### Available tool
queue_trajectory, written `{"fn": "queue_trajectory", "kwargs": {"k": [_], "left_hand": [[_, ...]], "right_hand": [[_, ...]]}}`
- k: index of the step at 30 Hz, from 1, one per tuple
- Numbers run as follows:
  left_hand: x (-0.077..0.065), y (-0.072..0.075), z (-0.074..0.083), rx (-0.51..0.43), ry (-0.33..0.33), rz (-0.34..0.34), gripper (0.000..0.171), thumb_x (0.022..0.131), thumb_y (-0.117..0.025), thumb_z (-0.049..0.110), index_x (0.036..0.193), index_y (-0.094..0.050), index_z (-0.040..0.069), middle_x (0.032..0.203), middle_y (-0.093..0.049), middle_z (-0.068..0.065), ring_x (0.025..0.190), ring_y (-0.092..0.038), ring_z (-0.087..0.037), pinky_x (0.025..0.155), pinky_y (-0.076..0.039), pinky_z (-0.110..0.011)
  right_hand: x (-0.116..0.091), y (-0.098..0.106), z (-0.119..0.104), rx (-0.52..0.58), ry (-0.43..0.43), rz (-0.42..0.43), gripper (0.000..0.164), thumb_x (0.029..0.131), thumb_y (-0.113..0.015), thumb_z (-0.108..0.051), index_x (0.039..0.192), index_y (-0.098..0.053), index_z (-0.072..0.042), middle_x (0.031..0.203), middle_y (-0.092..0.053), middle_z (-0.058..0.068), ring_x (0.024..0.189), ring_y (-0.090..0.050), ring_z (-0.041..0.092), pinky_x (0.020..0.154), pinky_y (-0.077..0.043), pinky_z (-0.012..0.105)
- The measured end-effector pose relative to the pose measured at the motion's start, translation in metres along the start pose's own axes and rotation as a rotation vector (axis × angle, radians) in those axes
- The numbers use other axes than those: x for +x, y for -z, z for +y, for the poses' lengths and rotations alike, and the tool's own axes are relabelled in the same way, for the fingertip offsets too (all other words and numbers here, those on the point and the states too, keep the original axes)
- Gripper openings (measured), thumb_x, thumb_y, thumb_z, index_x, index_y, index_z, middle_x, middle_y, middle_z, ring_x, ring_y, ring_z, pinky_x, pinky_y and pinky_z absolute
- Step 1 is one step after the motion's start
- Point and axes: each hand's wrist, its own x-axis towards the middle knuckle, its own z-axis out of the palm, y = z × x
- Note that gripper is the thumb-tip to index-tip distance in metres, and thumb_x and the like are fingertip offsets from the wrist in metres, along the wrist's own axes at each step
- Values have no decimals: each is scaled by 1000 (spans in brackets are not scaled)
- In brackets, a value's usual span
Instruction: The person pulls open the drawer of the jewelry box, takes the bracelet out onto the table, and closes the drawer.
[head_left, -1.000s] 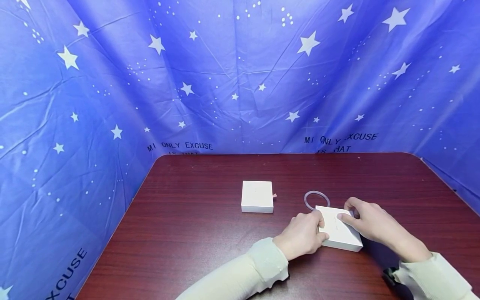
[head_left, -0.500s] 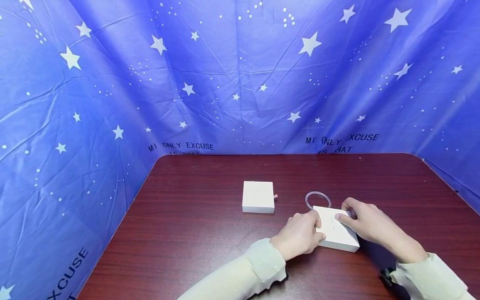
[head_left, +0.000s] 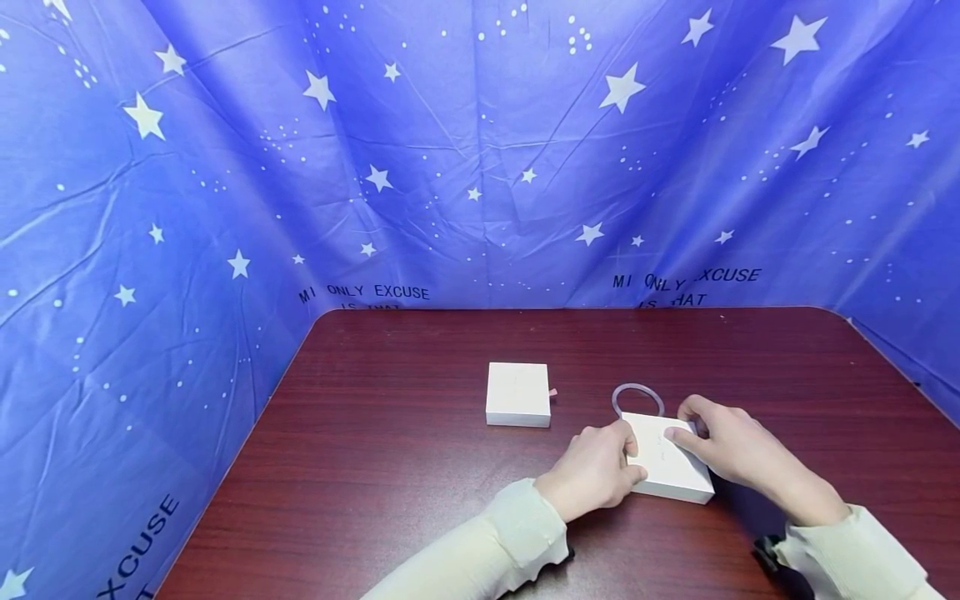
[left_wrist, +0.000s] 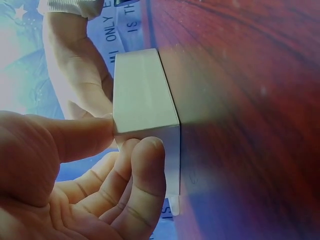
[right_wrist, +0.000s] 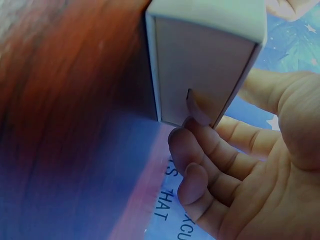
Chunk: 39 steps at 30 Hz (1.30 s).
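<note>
A flat white drawer box (head_left: 671, 467) lies on the table between my hands, slightly turned. My left hand (head_left: 588, 471) grips its left end, thumb and fingers pinching the edge. My right hand (head_left: 738, 446) holds the far right corner, its thumb on the top face. In the right wrist view, a small ribbon tab (right_wrist: 199, 111) sticks out of the box's end, and curled fingertips (right_wrist: 186, 145) lie close to it; whether they pinch it I cannot tell. Just behind the box is a pale purple ring-shaped bangle (head_left: 637, 387), its near part hidden by the box.
A second white box (head_left: 517, 392), with a pink tab (head_left: 553, 392) on its right side, stands farther left on the dark red wooden table (head_left: 375, 467). Blue star-printed cloth (head_left: 480, 150) hangs behind the table and along its sides.
Both hands and the box between them have slid slightly left, so the box covers a little more of the bangle's front. The grips look the same. The second box stays put.
</note>
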Motion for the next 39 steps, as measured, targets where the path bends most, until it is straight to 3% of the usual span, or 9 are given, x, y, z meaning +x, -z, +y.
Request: {"fn": "queue_trajectory", "kwargs": {"k": [10, 39], "left_hand": [[-2, 1, -3, -49, 19, -4, 23, 83, -75, 30, 87, -53, 23, 62, -48, 16, 54, -47, -3, 53, -38, -18], [-6, 5, -11, -54, 28, 5, 22, 82, -75, 29, 86, -55, 23, 61, -48, 16, 54, -46, -2, 52, -37, -17]], "right_hand": [[2, -2, -2, 10, 5, 12, 28, 87, -68, -38, 92, -58, -12, 71, -52, -4, 64, -47, 13, 57, -37, 32], [5, -7, -10, 29, 24, 43, 25, 87, -68, -35, 91, -57, -13, 66, -48, -5, 61, -45, 13, 56, -35, 31]]}}
